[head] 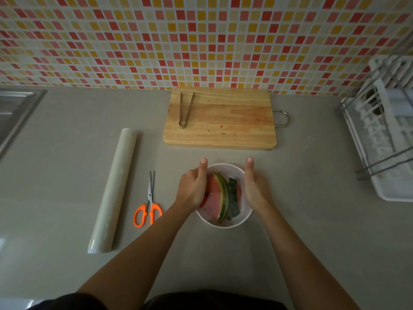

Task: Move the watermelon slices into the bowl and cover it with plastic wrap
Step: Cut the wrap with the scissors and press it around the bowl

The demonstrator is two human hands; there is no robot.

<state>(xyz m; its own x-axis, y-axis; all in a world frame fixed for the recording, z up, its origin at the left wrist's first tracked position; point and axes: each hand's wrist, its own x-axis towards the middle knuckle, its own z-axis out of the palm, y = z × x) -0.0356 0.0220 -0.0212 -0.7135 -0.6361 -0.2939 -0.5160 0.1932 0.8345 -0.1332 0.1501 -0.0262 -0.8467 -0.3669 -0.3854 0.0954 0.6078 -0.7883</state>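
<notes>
A white bowl (224, 224) stands on the grey counter just in front of me. Watermelon slices (215, 199), red flesh with green rind, lie inside it. My left hand (192, 189) cups the bowl's left side and my right hand (256, 186) cups its right side. Both thumbs point straight forward along the rim, while the fingers wrap down the sides out of sight. A faint clear film seems to lie over the bowl and the counter around it; its edges are hard to make out. The plastic wrap roll (114, 189) lies to the left.
Orange-handled scissors (148, 206) lie between the roll and the bowl. A wooden cutting board (223, 121) with metal tongs (185, 110) on it sits behind the bowl, against the tiled wall. A white dish rack (384, 130) is at the right, a sink (15, 108) at the far left.
</notes>
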